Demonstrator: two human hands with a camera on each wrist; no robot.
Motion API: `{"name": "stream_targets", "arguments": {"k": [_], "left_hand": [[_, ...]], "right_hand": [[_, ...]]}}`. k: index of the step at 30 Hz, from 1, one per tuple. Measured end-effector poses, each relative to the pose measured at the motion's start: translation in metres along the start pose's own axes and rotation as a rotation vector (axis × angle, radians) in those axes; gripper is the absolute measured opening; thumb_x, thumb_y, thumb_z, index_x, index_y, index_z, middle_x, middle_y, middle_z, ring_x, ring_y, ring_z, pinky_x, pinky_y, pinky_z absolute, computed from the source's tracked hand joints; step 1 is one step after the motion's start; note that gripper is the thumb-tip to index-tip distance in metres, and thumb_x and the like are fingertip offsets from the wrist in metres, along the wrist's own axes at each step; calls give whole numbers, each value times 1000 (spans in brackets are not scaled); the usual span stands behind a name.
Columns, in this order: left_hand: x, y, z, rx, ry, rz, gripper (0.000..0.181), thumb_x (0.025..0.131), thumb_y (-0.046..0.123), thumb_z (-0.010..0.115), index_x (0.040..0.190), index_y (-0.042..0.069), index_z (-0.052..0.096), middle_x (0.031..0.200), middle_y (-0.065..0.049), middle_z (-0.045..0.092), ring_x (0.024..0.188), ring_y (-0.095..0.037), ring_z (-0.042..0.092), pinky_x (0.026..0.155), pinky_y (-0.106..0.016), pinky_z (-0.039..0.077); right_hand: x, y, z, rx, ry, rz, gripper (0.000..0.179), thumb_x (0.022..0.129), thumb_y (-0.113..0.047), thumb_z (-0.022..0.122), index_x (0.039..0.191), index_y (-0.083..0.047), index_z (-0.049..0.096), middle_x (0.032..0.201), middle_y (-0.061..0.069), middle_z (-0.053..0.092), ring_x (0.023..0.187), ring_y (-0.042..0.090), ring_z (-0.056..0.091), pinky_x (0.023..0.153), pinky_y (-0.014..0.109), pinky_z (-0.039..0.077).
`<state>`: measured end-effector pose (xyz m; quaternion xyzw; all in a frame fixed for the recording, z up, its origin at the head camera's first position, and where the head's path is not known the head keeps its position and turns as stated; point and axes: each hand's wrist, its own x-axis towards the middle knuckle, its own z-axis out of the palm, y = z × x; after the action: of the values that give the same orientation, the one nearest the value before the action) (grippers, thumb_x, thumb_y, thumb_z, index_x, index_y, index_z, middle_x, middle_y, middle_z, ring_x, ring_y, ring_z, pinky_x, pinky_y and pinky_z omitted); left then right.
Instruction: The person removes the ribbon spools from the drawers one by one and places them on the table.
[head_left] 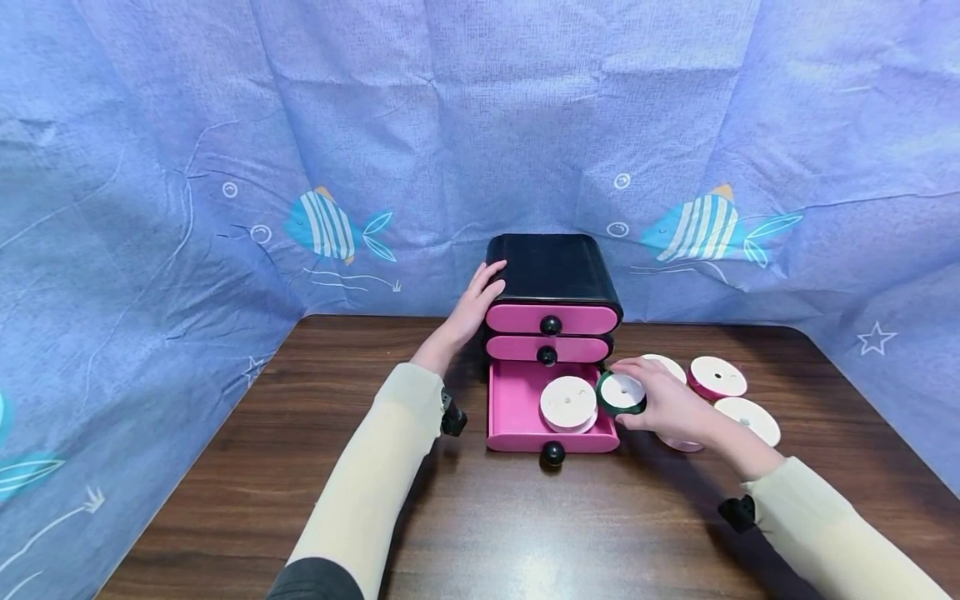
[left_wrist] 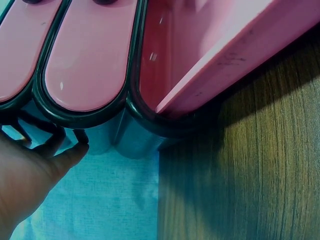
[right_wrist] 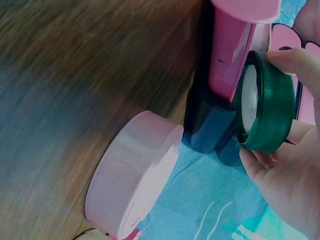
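Note:
A small black cabinet (head_left: 551,265) with pink drawers stands at the table's back, its bottom drawer (head_left: 512,408) pulled out. My left hand (head_left: 471,310) rests against the cabinet's left side, fingers extended near the top edge; in the left wrist view the fingertips touch the dark side wall. Inside the drawer, toward the right, lies a white ribbon spool (head_left: 567,402). With thumb and fingers, my right hand (head_left: 663,402) grips a green ribbon spool (right_wrist: 272,102) by its rim. That spool is at the drawer's right wall, overlapping it in the head view.
Right of the cabinet lie several more ribbon spools, among them a dark pink one (head_left: 717,377) and a white-topped one (head_left: 748,420). A pale pink spool (right_wrist: 135,175) is close to my right hand. Behind the table (head_left: 360,375) hangs a blue fish-patterned cloth (head_left: 510,125).

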<state>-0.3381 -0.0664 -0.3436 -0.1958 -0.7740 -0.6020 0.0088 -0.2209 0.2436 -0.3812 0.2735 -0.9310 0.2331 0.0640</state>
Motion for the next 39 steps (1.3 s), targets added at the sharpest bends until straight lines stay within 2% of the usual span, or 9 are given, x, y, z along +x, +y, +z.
{"name": "stream_targets", "arguments": {"k": [6,16,21,25,28,30,35,39], "left_hand": [[-1,0,-1,13,0,-2,53,102,37,43,151,19,37,162,-9,4,147,-22,2,113,-52,8],[-1,-1,-3,11,4,-12,53,102,38,43,151,21,37,162,-6,5,147,-22,2,113,-52,8],[-2,0,-2,12,2,-11,53,102,38,43,151,21,37,162,-7,4,147,-22,2,113,-52,8],[-3,1,-2,17,-3,-11,53,102,39,43,151,21,37,163,-6,4,147,-22,1,113,-52,8],[-2,2,-2,20,-4,-12,53,101,40,43,151,22,37,162,-6,4,147,-22,1,113,-53,8],[-2,2,-1,24,-1,-9,53,101,39,43,151,21,37,162,-7,5,147,-22,2,113,-53,8],[-1,2,-1,23,-5,-9,53,101,39,43,151,21,37,162,-7,5,147,-22,2,113,-52,8],[0,2,-1,25,-7,-11,53,102,39,43,151,21,36,162,-6,4,147,-22,2,113,-52,7]], "right_hand": [[-7,3,-3,8,30,28,67,71,-19,84,127,6,57,124,21,57,113,39,49,89,51,43],[-14,4,-8,36,78,13,65,69,-14,85,125,7,57,125,22,56,117,40,47,94,52,38],[-24,5,-14,32,104,18,66,68,-15,87,125,5,58,125,23,56,112,40,50,88,51,40],[-36,6,-18,22,137,5,67,66,-14,87,124,3,59,122,22,58,107,36,52,86,35,41],[-46,9,-18,22,176,-35,66,63,-11,87,122,3,59,120,20,60,107,34,52,86,17,34],[-54,10,-18,23,196,-60,67,61,-11,88,121,2,60,118,19,61,105,32,52,87,11,30],[-73,16,-19,10,228,-118,69,57,-8,90,119,1,61,114,15,63,103,16,53,87,6,28],[-87,19,-19,6,237,-119,72,55,-6,91,120,1,61,115,13,63,105,2,48,87,5,28]]}}
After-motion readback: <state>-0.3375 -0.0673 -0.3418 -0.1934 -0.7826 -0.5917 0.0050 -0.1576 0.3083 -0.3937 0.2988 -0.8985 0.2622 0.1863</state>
